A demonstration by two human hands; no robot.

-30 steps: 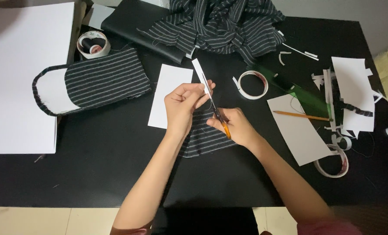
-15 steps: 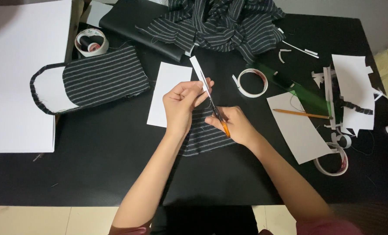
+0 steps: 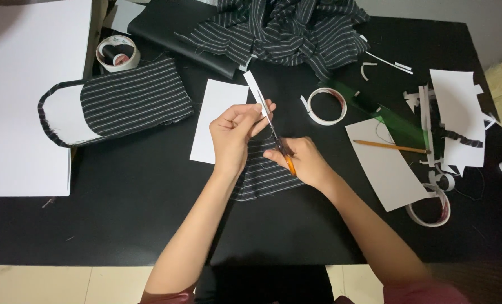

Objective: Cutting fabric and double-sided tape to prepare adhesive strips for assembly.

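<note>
Centre of frame, black table (image 3: 121,225): left hand (image 3: 234,132) pinching a white paper strip (image 3: 255,89); right hand (image 3: 303,160) closed on orange-handled scissors (image 3: 279,145), blades at the strip; striped cloth (image 3: 262,177) beneath; white sheet (image 3: 214,121) just left.
</note>
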